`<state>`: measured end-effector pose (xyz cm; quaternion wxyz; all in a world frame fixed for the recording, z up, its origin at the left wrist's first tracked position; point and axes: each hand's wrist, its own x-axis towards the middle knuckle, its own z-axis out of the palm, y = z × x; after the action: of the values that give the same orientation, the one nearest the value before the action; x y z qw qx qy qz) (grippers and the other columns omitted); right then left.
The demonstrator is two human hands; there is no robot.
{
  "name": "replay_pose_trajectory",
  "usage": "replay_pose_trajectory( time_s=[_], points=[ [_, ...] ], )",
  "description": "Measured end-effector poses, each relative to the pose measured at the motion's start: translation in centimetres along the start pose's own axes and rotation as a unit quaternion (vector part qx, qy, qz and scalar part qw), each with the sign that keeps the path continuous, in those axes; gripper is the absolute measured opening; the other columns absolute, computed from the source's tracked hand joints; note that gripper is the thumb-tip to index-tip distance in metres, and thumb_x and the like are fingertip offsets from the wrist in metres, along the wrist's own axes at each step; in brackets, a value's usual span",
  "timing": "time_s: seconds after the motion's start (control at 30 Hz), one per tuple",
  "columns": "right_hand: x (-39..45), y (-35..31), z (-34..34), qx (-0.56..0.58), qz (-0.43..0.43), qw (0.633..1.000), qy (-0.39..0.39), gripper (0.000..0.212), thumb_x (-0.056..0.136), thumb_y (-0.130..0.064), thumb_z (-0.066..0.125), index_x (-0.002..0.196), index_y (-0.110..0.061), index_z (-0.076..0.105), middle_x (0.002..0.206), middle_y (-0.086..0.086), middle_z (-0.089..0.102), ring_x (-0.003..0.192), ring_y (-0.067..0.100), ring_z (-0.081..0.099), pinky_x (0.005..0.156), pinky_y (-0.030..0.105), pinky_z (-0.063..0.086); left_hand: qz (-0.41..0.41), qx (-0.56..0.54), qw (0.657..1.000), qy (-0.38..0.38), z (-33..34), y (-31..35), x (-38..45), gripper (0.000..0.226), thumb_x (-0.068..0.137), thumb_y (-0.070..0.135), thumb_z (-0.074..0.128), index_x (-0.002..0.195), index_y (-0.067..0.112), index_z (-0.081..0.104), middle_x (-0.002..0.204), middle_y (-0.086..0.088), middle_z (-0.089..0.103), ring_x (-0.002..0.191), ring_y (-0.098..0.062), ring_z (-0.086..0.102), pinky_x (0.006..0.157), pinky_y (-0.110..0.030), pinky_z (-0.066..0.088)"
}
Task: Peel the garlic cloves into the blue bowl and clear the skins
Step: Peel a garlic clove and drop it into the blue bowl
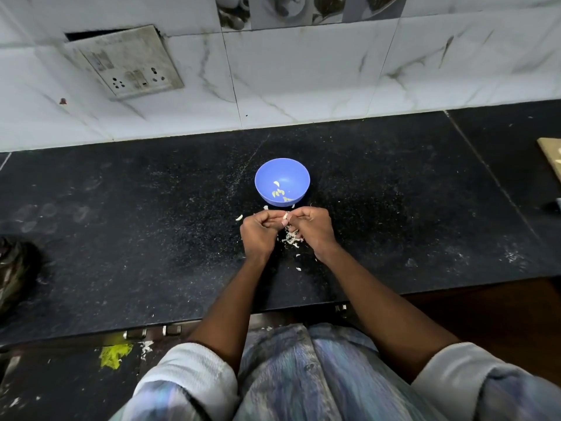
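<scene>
Head view: we hold garlic clove (284, 222) just in front of blue bowl (282, 181), left hand (259, 233) and right hand (309, 227) both curled, fingertips pinching it. Peeled cloves (278, 192) in bowl. Skin pile (290, 238) under hands, nearer than bowl; loose clove (239, 217) front-left of bowl. Advice: nip skin at tip, strip lengthwise, let skins fall clear of bowl.

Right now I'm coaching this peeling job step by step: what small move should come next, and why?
Probably finish stripping the skin, then drop the clove into the blue bowl. Both the left hand and right hand pinch one garlic clove just in front of the bowl, which already holds a few peeled cloves. Loose skins lie on the counter under the hands, for clearing later.
</scene>
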<state>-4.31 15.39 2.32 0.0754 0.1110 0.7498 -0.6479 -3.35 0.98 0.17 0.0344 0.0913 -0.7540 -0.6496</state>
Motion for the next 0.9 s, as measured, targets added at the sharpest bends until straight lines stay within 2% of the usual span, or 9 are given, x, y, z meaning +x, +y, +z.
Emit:
replay_pose_trajectory(
  time_s=[0.17, 0.27, 0.4, 0.5, 0.6, 0.73, 0.83, 0.9],
  points=[
    [0.3, -0.1, -0.1, 0.057, 0.019, 0.998, -0.017, 0.002, 0.089, -0.002, 0.074, 0.091, -0.003, 0.073, 0.083, 0.015, 0.077, 0.070, 0.021, 0.071, 0.055, 0.026, 0.053, 0.013, 0.021, 1.000, 0.018, 0.3, -0.1, 0.3, 0.016, 0.084, 0.006, 0.086, 0.099, 0.011, 0.085, 0.091, 0.002, 0.082, 0.081, -0.015, 0.079, 0.080, -0.031, 0.063],
    [0.5, -0.3, 0.0, 0.061, 0.016, 0.998, -0.004, 0.015, 0.087, 0.000, 0.078, 0.093, -0.002, 0.064, 0.082, 0.019, 0.074, 0.067, 0.020, 0.071, 0.050, 0.022, 0.050, 0.006, 0.041, 0.999, 0.027, 0.5, 0.0, 0.4, 0.015, 0.084, 0.012, 0.087, 0.099, 0.013, 0.085, 0.088, 0.005, 0.082, 0.079, -0.009, 0.078, 0.077, -0.025, 0.061],
    [0.8, 0.0, -0.2, 0.033, -0.021, 0.999, -0.014, 0.021, 0.088, -0.001, 0.077, 0.107, -0.003, 0.070, 0.083, 0.016, 0.075, 0.066, 0.018, 0.070, 0.054, 0.025, 0.053, -0.021, 0.041, 0.999, 0.027, 1.0, -0.2, 0.7, 0.010, 0.086, 0.014, 0.086, 0.096, 0.015, 0.085, 0.087, 0.006, 0.082, 0.081, -0.012, 0.078, 0.082, -0.035, 0.064],
    [1.2, 0.5, 0.1, 0.026, -0.041, 0.999, -0.007, 0.014, 0.088, -0.001, 0.077, 0.101, -0.003, 0.077, 0.077, 0.008, 0.076, 0.065, 0.015, 0.069, 0.056, 0.026, 0.055, -0.031, 0.055, 0.997, 0.040, 1.2, -0.5, 0.7, 0.008, 0.087, 0.021, 0.086, 0.095, 0.020, 0.085, 0.086, 0.010, 0.081, 0.082, -0.010, 0.078, 0.083, -0.039, 0.064],
    [1.2, 0.5, 0.4, 0.005, -0.043, 0.999, 0.004, 0.011, 0.088, -0.002, 0.077, 0.099, -0.003, 0.077, 0.080, 0.011, 0.076, 0.065, 0.013, 0.070, 0.055, 0.026, 0.055, -0.043, 0.074, 0.995, 0.059, 1.3, -0.7, 0.7, 0.005, 0.085, 0.025, 0.086, 0.090, 0.026, 0.084, 0.079, 0.013, 0.079, 0.075, -0.008, 0.077, 0.077, -0.039, 0.065],
    [1.3, 0.2, 0.5, -0.006, -0.043, 0.999, 0.023, 0.007, 0.089, 0.003, 0.074, 0.096, 0.002, 0.073, 0.079, 0.018, 0.075, 0.065, 0.021, 0.072, 0.056, 0.028, 0.059, -0.061, 0.110, 0.989, 0.082, 1.3, -0.4, 0.6, 0.007, 0.088, 0.030, 0.080, 0.082, 0.029, 0.083, 0.072, 0.015, 0.076, 0.062, -0.003, 0.069, 0.065, -0.029, 0.058],
    [1.5, 0.4, 0.5, -0.043, -0.061, 0.997, 0.022, 0.007, 0.092, 0.005, 0.069, 0.097, 0.001, 0.074, 0.077, 0.014, 0.075, 0.064, 0.020, 0.073, 0.059, 0.026, 0.061, -0.052, 0.086, 0.993, 0.061, 1.0, -0.5, 0.9, 0.011, 0.092, 0.024, 0.074, 0.088, 0.024, 0.085, 0.075, 0.010, 0.078, 0.056, 0.001, 0.061, 0.062, -0.024, 0.049],
    [1.5, 0.7, 0.6, -0.070, -0.071, 0.995, 0.022, 0.012, 0.093, 0.004, 0.068, 0.098, -0.002, 0.076, 0.078, 0.009, 0.076, 0.064, 0.014, 0.073, 0.062, 0.022, 0.059, -0.049, 0.080, 0.995, 0.041, 0.8, -0.6, 1.0, 0.010, 0.092, 0.023, 0.075, 0.092, 0.023, 0.085, 0.077, 0.008, 0.079, 0.057, 0.000, 0.061, 0.064, -0.025, 0.050]
  ],
)
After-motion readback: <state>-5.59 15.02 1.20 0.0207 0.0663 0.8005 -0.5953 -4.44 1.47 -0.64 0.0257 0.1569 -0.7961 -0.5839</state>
